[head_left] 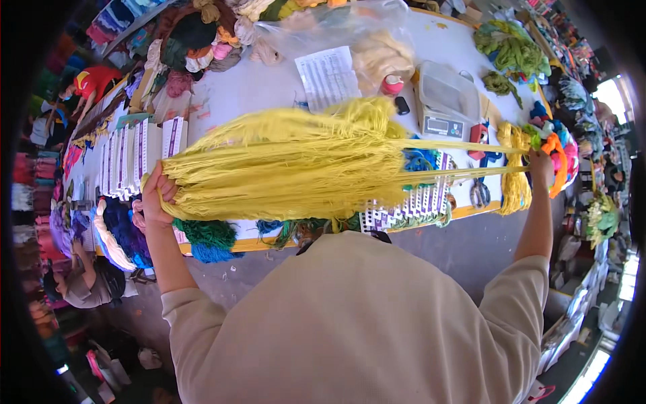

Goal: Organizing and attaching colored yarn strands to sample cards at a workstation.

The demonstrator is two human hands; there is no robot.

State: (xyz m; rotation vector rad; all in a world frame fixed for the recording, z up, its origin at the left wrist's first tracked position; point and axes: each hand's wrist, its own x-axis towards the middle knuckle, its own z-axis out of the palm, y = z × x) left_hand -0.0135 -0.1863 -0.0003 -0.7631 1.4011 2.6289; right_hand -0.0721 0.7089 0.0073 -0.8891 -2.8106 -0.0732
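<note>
A big hank of yellow yarn (289,168) is stretched between the person's two hands, above the near edge of the white surface (249,87). The left hand (159,193) has its fingers curled around the gathered left end, clamped on the yarn. The right hand (540,165) appears closed on the far end of the strands, though its fingers are too small to make out one by one.

The yarn looks soft, limp and light for its bulk, with fine, slightly glossy strands that may slide over each other. It probably won't break easily as a bundle, but single threads could snag or tangle, perhaps on the white cards (141,148) or the scissors (480,194) near it. The thick, fluffed part has no stiffness, so a pinch in its middle would likely pull out only a few strands. The looped ends seem the better hold, with the whole hand through or around them and the pull kept even
</note>
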